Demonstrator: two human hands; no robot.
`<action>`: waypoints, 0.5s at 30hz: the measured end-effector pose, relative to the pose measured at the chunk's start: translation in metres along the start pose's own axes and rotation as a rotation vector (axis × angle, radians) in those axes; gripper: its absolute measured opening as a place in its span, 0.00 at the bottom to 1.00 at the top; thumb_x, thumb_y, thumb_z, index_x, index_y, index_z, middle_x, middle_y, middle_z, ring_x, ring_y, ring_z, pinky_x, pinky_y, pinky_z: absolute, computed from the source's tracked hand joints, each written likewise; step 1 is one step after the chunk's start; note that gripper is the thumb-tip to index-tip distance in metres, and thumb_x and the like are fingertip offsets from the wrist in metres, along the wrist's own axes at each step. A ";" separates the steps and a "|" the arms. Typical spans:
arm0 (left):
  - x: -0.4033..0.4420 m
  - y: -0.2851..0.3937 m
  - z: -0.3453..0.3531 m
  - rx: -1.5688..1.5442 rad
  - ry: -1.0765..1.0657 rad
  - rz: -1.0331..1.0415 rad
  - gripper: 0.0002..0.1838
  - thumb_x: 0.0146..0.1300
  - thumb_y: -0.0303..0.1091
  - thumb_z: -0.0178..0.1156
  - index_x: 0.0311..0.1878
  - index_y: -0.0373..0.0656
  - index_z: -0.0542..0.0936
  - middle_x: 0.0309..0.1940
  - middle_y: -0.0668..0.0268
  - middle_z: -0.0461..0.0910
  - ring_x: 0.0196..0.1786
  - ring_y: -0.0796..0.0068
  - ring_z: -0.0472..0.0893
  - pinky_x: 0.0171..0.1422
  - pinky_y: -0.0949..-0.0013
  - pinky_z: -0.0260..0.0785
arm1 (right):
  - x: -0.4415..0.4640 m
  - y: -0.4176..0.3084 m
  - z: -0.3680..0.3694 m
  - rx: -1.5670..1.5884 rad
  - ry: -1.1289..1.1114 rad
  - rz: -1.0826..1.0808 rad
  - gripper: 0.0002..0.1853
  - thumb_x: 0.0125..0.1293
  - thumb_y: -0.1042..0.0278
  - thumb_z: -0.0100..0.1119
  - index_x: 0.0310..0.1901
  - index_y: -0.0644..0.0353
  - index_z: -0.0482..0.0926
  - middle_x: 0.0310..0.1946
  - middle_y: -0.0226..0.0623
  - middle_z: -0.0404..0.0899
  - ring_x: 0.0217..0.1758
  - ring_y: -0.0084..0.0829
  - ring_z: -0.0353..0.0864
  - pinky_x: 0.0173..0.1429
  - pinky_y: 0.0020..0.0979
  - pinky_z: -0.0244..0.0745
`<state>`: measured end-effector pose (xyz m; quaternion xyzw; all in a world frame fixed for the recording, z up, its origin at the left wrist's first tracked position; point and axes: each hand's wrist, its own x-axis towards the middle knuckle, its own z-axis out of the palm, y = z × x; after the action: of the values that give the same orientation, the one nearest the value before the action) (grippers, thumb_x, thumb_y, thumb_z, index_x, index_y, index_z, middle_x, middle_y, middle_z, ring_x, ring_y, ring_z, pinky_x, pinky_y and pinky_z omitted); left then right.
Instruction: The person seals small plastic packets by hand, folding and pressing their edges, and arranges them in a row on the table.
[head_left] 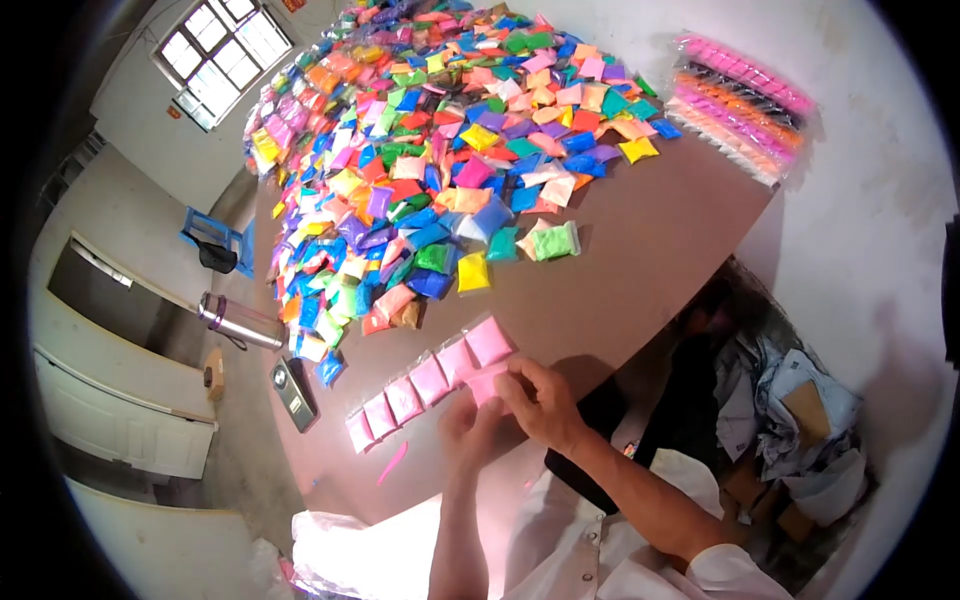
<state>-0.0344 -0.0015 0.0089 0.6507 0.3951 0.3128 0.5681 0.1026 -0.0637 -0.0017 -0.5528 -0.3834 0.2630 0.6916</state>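
A row of joined pink packets (428, 381) in clear film lies slantwise on the brown table (620, 270) near its front edge. At the right end of this row, my right hand (540, 400) pinches a separate pink packet (484, 384) between thumb and fingers. My left hand (468, 425) is just below and left of it, its fingers bent close to the packet's lower edge; whether they grip it is hard to see. A thin pink strip (393, 464) lies below the row.
A large heap of colourful packets (430, 150) covers the table's far part. Bundled strips of packets (742, 105) lie at the far right edge by the wall. A metal flask (240, 320) and a black phone (293, 394) are on the left. Wrappers and cardboard (810, 410) lie below right.
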 end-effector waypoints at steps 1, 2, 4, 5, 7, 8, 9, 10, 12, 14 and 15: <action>0.002 0.003 -0.001 0.009 -0.025 0.027 0.14 0.75 0.41 0.63 0.46 0.37 0.85 0.31 0.76 0.80 0.35 0.85 0.76 0.39 0.76 0.68 | 0.003 -0.003 -0.005 -0.010 0.002 -0.005 0.11 0.75 0.64 0.62 0.45 0.65 0.80 0.26 0.30 0.77 0.29 0.19 0.74 0.34 0.27 0.71; 0.003 0.007 0.002 0.019 -0.051 0.049 0.15 0.76 0.41 0.63 0.46 0.37 0.85 0.31 0.76 0.80 0.35 0.85 0.76 0.39 0.76 0.69 | 0.005 -0.010 -0.011 -0.012 0.071 -0.029 0.10 0.75 0.65 0.62 0.45 0.65 0.80 0.25 0.29 0.77 0.29 0.18 0.74 0.34 0.26 0.71; 0.011 0.023 0.010 -0.095 -0.041 0.078 0.13 0.75 0.39 0.64 0.47 0.36 0.84 0.31 0.76 0.80 0.34 0.84 0.77 0.39 0.76 0.70 | 0.012 -0.013 -0.029 -0.024 0.140 -0.054 0.10 0.75 0.66 0.62 0.45 0.66 0.80 0.25 0.28 0.76 0.29 0.17 0.73 0.33 0.26 0.70; 0.021 0.032 0.014 0.029 -0.037 0.080 0.12 0.74 0.38 0.66 0.47 0.36 0.85 0.31 0.75 0.80 0.34 0.84 0.77 0.39 0.76 0.70 | 0.021 -0.013 -0.043 -0.108 0.174 -0.073 0.10 0.75 0.66 0.61 0.45 0.66 0.80 0.25 0.28 0.76 0.29 0.16 0.73 0.33 0.25 0.70; 0.047 0.037 0.022 0.255 -0.020 0.228 0.10 0.71 0.34 0.67 0.46 0.36 0.85 0.31 0.72 0.83 0.33 0.83 0.79 0.35 0.74 0.71 | 0.033 -0.007 -0.066 -0.255 0.235 -0.127 0.09 0.75 0.67 0.60 0.44 0.66 0.80 0.24 0.29 0.77 0.27 0.18 0.73 0.33 0.26 0.70; 0.064 0.036 0.029 0.248 -0.022 0.233 0.10 0.71 0.34 0.67 0.46 0.36 0.85 0.31 0.72 0.83 0.33 0.83 0.79 0.35 0.74 0.71 | 0.037 -0.004 -0.075 -0.262 0.237 -0.132 0.09 0.75 0.67 0.60 0.44 0.66 0.80 0.24 0.29 0.77 0.27 0.18 0.73 0.33 0.26 0.70; 0.081 0.035 0.036 0.317 -0.036 0.271 0.10 0.69 0.35 0.68 0.45 0.37 0.85 0.34 0.65 0.85 0.35 0.73 0.82 0.40 0.68 0.74 | 0.040 -0.003 -0.082 -0.313 0.244 -0.162 0.10 0.74 0.66 0.61 0.44 0.66 0.81 0.25 0.32 0.78 0.27 0.21 0.74 0.33 0.28 0.71; 0.096 0.036 0.044 0.387 -0.052 0.309 0.10 0.67 0.35 0.69 0.44 0.38 0.86 0.37 0.58 0.87 0.37 0.63 0.85 0.44 0.63 0.76 | 0.043 0.000 -0.088 -0.365 0.253 -0.189 0.10 0.73 0.66 0.62 0.44 0.66 0.81 0.25 0.34 0.79 0.26 0.24 0.76 0.33 0.30 0.73; 0.126 0.047 0.067 0.453 -0.046 0.418 0.11 0.65 0.35 0.69 0.45 0.39 0.85 0.41 0.56 0.86 0.40 0.56 0.85 0.46 0.59 0.77 | 0.044 0.009 -0.088 -0.423 0.271 -0.180 0.11 0.72 0.65 0.63 0.43 0.66 0.81 0.25 0.38 0.80 0.26 0.27 0.78 0.34 0.31 0.74; 0.152 0.051 0.089 0.519 -0.036 0.524 0.12 0.64 0.35 0.70 0.47 0.41 0.85 0.45 0.54 0.86 0.43 0.49 0.86 0.47 0.54 0.78 | 0.043 0.011 -0.084 -0.478 0.286 -0.168 0.11 0.71 0.65 0.64 0.43 0.66 0.81 0.26 0.41 0.81 0.26 0.30 0.80 0.34 0.33 0.75; 0.165 0.051 0.100 0.586 -0.024 0.596 0.16 0.63 0.35 0.72 0.51 0.40 0.84 0.47 0.53 0.85 0.40 0.52 0.86 0.45 0.57 0.78 | 0.043 0.005 -0.083 -0.472 0.304 -0.135 0.10 0.71 0.63 0.63 0.42 0.63 0.82 0.28 0.44 0.82 0.30 0.39 0.83 0.36 0.36 0.77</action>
<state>0.1406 0.0909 0.0361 0.8742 0.2552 0.3303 0.2480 0.1956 -0.0750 -0.0043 -0.7048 -0.3619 0.0342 0.6093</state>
